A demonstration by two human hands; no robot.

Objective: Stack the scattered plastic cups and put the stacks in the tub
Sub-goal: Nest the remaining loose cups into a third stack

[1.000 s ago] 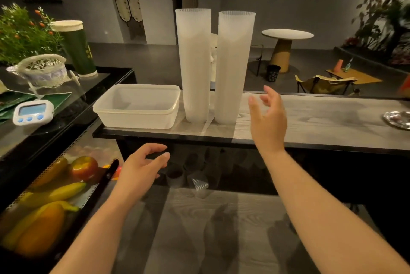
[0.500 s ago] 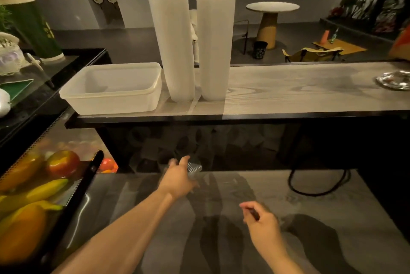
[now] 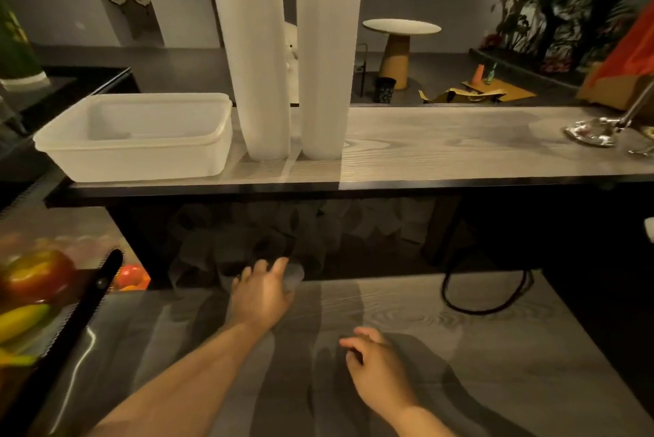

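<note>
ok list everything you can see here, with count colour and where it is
cup stacks: two, translucent white, upright on the upper shelf right of the tub
tub: one, translucent white, empty, left on the upper shelf
loose cups: many, count unclear, translucent, in the dark space under the shelf
fruit: several, red and yellow, in a case at far left
cable: one, black, looped on the lower counter at right
left hand: reaching forward, fingers round one loose cup
right hand: loosely curled, holding nothing, over the lower counter
</note>
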